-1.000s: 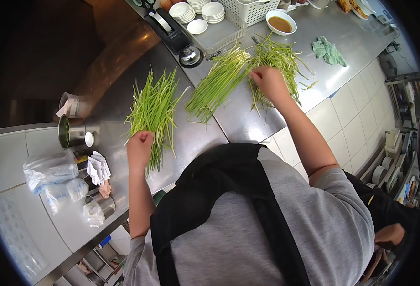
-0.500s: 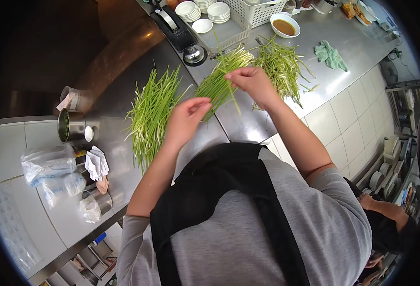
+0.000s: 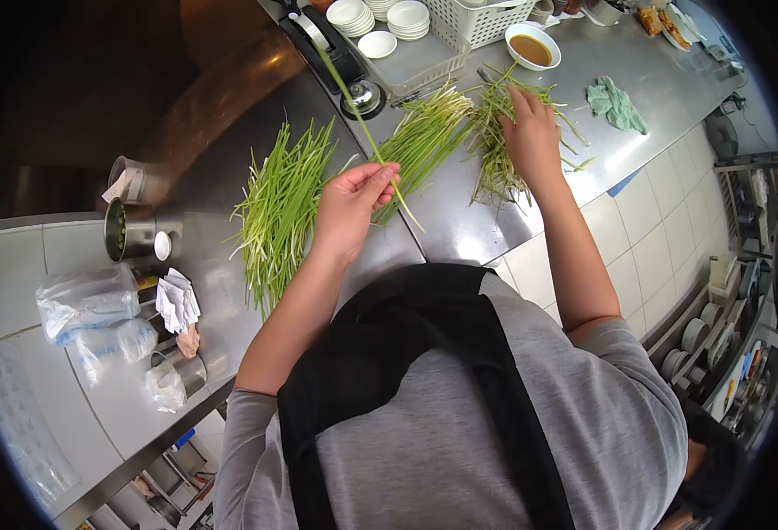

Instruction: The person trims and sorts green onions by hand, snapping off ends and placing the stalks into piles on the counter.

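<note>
In the head view, the left hand point(image 3: 348, 203) pinches one green stalk point(image 3: 362, 126) between thumb and fingers near its near end. The stalk's long axis runs from far left to near right, its far tip reaching past the bell point(image 3: 369, 103). It slants across the long axis of the middle bunch point(image 3: 424, 134), which lies from far right to near left on the counter point(image 3: 459, 212), just to the right of and beyond the pinching fingers. The left pile point(image 3: 284, 208), its stalks running roughly far to near, lies left of this hand, partly behind the wrist and forearm.

The right hand point(image 3: 535, 137) is at the tangled right heap point(image 3: 495, 155), by far the nearer hand to it. Its thumb stands a little apart from the fingers, which bend over the heap's far right part; whether they have hold of any stalk I cannot tell.

Half a second ago the right hand held a stalk over the middle bunch, and the left hand's fingers were loosely curled with nothing in them. Now the left hand has a stalk and the right hand is over the heap. The piles look much the same.
</note>
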The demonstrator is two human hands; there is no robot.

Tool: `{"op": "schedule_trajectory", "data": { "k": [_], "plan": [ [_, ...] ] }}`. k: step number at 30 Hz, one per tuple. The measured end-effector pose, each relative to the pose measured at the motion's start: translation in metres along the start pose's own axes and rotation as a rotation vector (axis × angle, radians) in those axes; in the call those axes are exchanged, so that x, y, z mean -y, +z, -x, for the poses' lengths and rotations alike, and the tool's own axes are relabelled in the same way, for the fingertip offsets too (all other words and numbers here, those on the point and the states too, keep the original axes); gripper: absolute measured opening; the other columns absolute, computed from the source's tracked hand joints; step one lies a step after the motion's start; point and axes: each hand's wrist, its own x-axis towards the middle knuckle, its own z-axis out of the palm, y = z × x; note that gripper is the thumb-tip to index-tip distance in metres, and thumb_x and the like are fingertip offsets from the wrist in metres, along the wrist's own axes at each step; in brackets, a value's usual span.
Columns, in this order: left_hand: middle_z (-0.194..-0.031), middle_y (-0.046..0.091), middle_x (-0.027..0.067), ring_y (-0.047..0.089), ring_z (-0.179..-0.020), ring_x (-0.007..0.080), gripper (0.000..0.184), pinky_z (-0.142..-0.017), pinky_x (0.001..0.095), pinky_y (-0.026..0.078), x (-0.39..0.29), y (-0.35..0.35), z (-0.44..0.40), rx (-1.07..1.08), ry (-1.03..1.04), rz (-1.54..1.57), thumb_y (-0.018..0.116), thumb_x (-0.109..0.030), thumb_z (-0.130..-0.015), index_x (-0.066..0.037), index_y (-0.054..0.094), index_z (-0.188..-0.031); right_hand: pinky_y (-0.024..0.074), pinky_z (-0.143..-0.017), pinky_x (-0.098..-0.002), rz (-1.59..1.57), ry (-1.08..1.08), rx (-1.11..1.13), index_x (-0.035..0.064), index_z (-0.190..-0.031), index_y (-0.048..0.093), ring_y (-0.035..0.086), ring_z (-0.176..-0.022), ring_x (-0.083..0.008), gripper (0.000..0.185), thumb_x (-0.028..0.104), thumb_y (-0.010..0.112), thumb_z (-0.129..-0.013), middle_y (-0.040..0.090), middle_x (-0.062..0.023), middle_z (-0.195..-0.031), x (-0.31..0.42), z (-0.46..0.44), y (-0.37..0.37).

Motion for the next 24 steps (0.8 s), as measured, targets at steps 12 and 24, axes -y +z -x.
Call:
{"op": "schedule_trajectory", "data": {
  "k": [12, 24],
  "plan": [
    [-0.089, 0.064, 0.0035, 0.057, -0.077, 0.0065, 0.021, -0.071, 0.0199, 0.047, 0.000, -0.005, 0.008, -0.002, 0.019, -0.105, 0.058, -0.013, -0.092, 0.001, 0.063, -0.107, 0.0489, -0.061, -0.0341, -0.915, -0.089, 0.210, 0.0040, -0.087, 0.067, 0.061, -0.068, -0.0267, 0.008, 0.010, 0.065, -0.081, 0.064, -0.0115, -0.080, 0.069, -0.007, -0.035],
    [-0.096, 0.064, 0.0154, 0.061, -0.088, 0.0312, 0.021, -0.078, 0.0387, 0.049, -0.019, -0.137, 0.049, -0.494, 0.202, -1.640, 0.065, -0.013, -0.080, -0.004, 0.067, -0.100, 0.0437, -0.078, -0.0409, -0.341, -0.421, 0.456, 0.0137, -0.090, 0.068, 0.057, -0.091, -0.0238, 0.013, 0.016, 0.060, -0.081, 0.060, -0.0033, -0.087, 0.034, 0.024, 0.039]
  ]
}}
